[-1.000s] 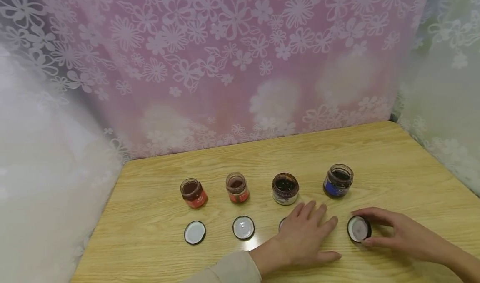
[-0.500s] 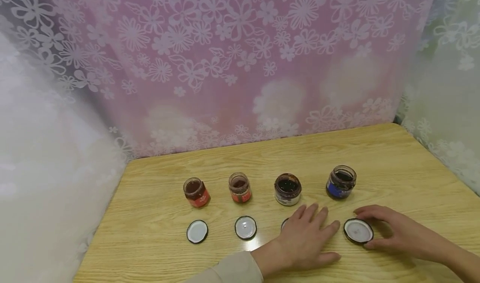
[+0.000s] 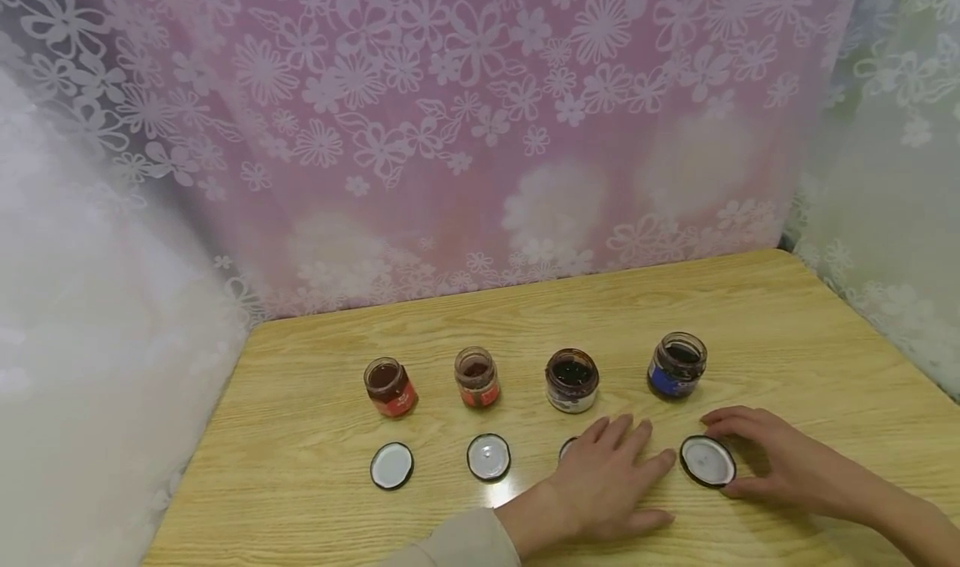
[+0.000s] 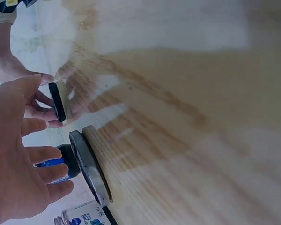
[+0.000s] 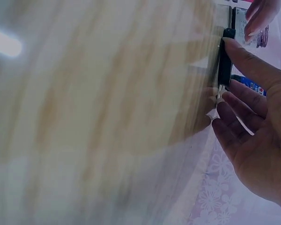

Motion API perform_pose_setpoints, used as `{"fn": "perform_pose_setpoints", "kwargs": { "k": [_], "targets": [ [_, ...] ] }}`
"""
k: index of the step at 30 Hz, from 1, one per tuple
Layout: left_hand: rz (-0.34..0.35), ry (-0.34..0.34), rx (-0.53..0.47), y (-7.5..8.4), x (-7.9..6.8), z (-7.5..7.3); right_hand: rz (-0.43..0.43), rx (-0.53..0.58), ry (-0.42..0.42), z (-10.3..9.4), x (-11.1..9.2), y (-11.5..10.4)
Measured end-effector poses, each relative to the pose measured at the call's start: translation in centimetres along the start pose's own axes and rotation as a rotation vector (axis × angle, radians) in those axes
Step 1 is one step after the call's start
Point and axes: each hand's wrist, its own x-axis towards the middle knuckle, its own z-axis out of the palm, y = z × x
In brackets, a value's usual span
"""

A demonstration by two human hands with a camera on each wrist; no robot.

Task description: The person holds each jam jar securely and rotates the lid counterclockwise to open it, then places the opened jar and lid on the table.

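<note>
My right hand [image 3: 795, 467] holds a black-rimmed jar lid [image 3: 707, 461] between thumb and index finger, its whitish inside facing up; the right wrist view shows the lid [image 5: 226, 58] edge-on, at the table surface. My left hand [image 3: 603, 479] is spread with fingers apart, covering most of a third lid [image 3: 567, 446]. In the left wrist view that lid [image 4: 90, 168] stands just beyond its fingertips; I cannot tell whether they touch. Beyond my right hand stands an uncapped jar with a blue label [image 3: 675, 379]; a white-labelled open jar [image 3: 572, 396] is behind my left hand.
Two more uncapped jars, a red-labelled jar [image 3: 395, 398] and a paler jar [image 3: 478, 392], stand to the left in the same row. In front of them lie a left lid [image 3: 392, 466] and a middle lid [image 3: 488, 457]. A floral curtain [image 3: 450, 133] hangs behind the wooden table [image 3: 300, 358].
The lid in my right hand has gone from tilted up to lying flatter, and has shifted slightly left. My left hand has stayed nearly still.
</note>
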Motion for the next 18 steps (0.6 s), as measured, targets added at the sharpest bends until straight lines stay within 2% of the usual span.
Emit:
{"fn": "perform_pose_setpoints", "kwargs": {
  "k": [3,6,11,13,18],
  "targets": [
    [0.006,-0.006,-0.006,-0.1,-0.2,0.0,0.006,-0.001,-0.001,-0.1,0.0,-0.1],
    [0.026,0.008,-0.006,-0.4,-0.7,-0.2,0.052,-0.017,-0.017,-0.4,0.0,-0.3],
    [0.061,0.061,-0.035,-1.5,-2.1,-1.3,0.237,0.01,-0.091,-1.5,0.2,-0.8],
    [0.065,0.12,-0.046,-2.1,-2.8,-1.9,0.304,0.034,-0.107,-2.0,0.4,-1.0],
    [0.024,0.299,-0.064,-4.1,-5.1,-2.9,0.377,0.069,-0.086,-3.2,0.8,-1.3]
  ]
}}
